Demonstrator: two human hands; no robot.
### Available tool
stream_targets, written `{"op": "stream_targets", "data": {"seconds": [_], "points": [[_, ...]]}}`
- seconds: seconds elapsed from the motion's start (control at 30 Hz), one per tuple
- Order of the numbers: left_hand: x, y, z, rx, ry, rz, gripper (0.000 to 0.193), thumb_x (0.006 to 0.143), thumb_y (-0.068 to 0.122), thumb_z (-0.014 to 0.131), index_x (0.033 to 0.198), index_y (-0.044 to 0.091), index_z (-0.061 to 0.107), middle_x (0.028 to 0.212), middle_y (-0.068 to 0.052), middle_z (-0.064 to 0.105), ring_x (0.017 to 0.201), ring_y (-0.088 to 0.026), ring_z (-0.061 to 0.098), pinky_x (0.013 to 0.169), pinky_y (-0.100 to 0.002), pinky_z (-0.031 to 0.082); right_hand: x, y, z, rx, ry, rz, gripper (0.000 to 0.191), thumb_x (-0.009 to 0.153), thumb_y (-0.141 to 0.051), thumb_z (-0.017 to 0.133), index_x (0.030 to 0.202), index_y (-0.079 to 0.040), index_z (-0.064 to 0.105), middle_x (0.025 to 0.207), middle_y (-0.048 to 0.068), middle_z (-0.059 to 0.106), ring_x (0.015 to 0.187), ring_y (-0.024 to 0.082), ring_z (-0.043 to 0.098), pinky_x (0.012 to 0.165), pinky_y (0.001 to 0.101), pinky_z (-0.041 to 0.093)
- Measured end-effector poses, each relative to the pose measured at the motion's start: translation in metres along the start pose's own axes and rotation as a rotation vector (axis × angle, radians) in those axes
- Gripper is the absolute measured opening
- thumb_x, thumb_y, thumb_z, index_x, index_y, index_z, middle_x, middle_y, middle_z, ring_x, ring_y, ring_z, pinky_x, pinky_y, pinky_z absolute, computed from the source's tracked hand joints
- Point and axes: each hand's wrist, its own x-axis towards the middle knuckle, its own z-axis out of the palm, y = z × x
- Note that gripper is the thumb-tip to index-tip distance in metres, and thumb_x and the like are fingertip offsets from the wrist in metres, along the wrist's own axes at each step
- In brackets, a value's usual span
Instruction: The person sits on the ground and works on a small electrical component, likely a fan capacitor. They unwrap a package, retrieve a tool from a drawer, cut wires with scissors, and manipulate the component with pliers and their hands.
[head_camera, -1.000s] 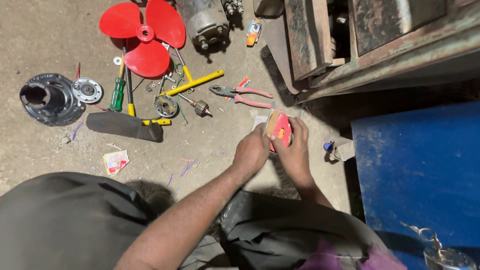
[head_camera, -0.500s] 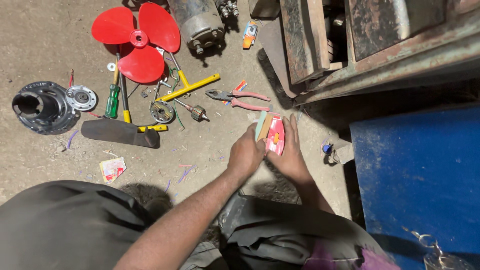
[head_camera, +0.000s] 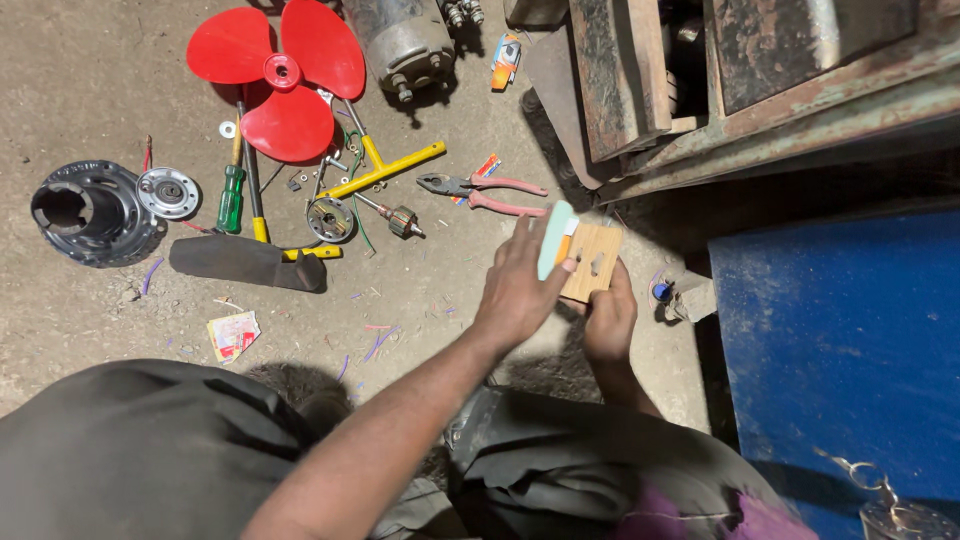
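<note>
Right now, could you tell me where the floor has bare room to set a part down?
Bare concrete lies at top left, above the black housing and left of the red fan blade, and between the pliers and the left hand. It is crowded around the green screwdriver and the yellow wrench.

Even, moderately bright light on the floor (head_camera: 120, 90) at upper left; deep shadow upper right. Focus sharp; no glare; slight wide-angle stretch at edges.
</note>
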Motion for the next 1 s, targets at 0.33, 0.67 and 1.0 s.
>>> {"op": "stream_targets", "data": {"seconds": [0.33, 0.67, 1.0], "points": [[-0.013, -0.029, 0.010, 0.548, -0.113, 0.163, 0.076, 0.097, 0.051, 0.057, 0.158, 0.014, 0.031, 0.166, -0.023, 0.014, 0.145, -0.054, 0.026, 0.107, -0.076, 0.027, -0.014, -0.005, 0.014, -0.234, 0.017, -0.008, 0.050, 0.097, 0.000, 0.041, 0.145, 0.007, 0.050, 0.124, 0.011, 0.065, 0.099, 0.013, 0.060, 0.084, 0.0254, 0.049], [-0.019, -0.040, 0.029, 1.044, -0.302, 0.367, 0.089, 0.092, 0.041, 0.065, 0.163, 0.014, 0.019, 0.170, -0.018, 0.009, 0.146, -0.052, 0.029, 0.106, -0.075, 0.030, 0.008, -0.010, 0.011, -0.541, 0.013, 0.104, 0.062, 0.095, -0.009, 0.061, 0.155, 0.000, 0.046, 0.124, 0.013, 0.066, 0.099, 0.016, 0.063, 0.084, 0.0303, 0.054], [-0.002, -0.186, -0.093, -0.543, 0.983, -0.391, 0.019, 0.094, 0.006, 0.060, 0.109, -0.001, 0.068, 0.071, -0.006, 0.062, 0.053, -0.014, 0.054, 0.044, -0.028, 0.044, 0.004, -0.008, 0.050, -0.943, -0.098, -0.005, 0.106, 0.079, -0.022, 0.080, 0.159, 0.007, 0.016, 0.161, 0.031, 0.029, 0.148, 0.037, 0.036, 0.119, 0.0413, 0.032]]}}
